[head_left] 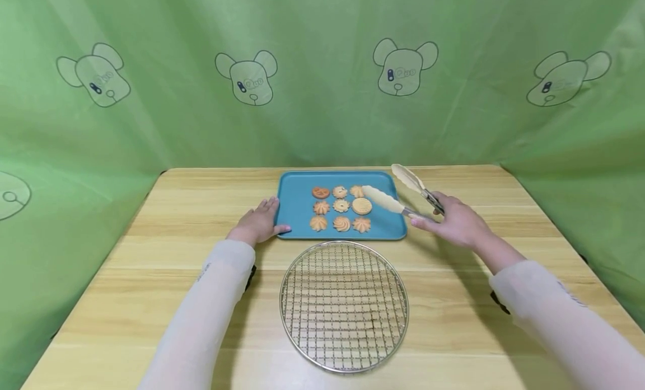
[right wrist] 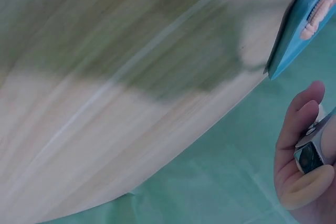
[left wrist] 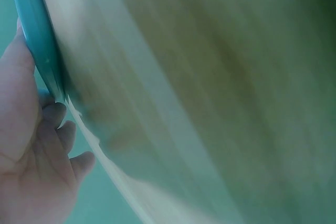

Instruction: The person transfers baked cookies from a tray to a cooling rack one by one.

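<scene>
At the left side of the blue tray (head_left: 297, 177), my left hand (head_left: 259, 219) grips the rim, thumb over the front left corner and fingers along the outer edge. Several cookies (head_left: 341, 206) lie in rows on the tray, round, flower-shaped and swirled. My right hand (head_left: 456, 219) holds food tongs (head_left: 385, 200) with pale scalloped tips and metal arms. The tongs are spread apart. Their lower tip reaches over the tray beside the right column of cookies, while the upper tip is past the tray's right back corner. The right wrist view shows fingers curled round the tongs' metal end (right wrist: 308, 157).
A round wire cooling rack (head_left: 345, 306) lies on the wooden table (head_left: 201, 200) in front of the tray, close to its front edge. Green curtains (head_left: 322, 127) printed with bear heads stand behind the table and at both sides.
</scene>
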Demonstrator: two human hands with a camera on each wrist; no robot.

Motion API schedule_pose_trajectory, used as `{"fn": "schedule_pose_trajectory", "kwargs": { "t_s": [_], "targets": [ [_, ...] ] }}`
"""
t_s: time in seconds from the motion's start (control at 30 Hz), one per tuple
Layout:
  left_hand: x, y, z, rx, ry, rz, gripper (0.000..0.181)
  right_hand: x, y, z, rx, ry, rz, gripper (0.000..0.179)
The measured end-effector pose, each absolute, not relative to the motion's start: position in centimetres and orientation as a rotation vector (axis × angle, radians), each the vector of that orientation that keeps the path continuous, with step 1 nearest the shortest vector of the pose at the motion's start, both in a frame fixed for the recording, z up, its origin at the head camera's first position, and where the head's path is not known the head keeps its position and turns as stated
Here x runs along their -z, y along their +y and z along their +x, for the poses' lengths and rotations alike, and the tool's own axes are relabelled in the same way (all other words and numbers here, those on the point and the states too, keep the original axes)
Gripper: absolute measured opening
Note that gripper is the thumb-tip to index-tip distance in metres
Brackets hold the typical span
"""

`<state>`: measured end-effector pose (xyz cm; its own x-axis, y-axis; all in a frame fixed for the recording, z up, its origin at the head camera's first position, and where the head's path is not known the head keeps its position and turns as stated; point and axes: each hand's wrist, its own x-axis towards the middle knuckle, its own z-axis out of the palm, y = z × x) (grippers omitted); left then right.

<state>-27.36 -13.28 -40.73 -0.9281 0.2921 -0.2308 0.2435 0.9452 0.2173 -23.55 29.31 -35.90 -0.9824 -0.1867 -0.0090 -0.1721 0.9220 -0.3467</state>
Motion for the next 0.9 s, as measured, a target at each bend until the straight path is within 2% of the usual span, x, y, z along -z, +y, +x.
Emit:
{"fn": "schedule_pose_trajectory", "kwargs": {
  "t_s": [0.33, 0.63, 0.9],
  "targets": [
    [40.77, -13.35, -27.55, -0.255, 2.829, 0.4, 0.087, 36.18, 29.16, -23.15, 0.452, 3.036, -0.485, 0.093],
    [41.01, -13.41, -27.69, -0.27, 2.83, 0.402, 0.088, 35.72, 28.82, -23.02, 0.358, 3.017, -0.546, 0.093],
    [41.29, -13.48, -27.77, -0.286, 2.831, 0.405, 0.089, 35.23, 28.35, -22.77, 0.302, 3.003, -0.6, 0.086]
  ]
}}
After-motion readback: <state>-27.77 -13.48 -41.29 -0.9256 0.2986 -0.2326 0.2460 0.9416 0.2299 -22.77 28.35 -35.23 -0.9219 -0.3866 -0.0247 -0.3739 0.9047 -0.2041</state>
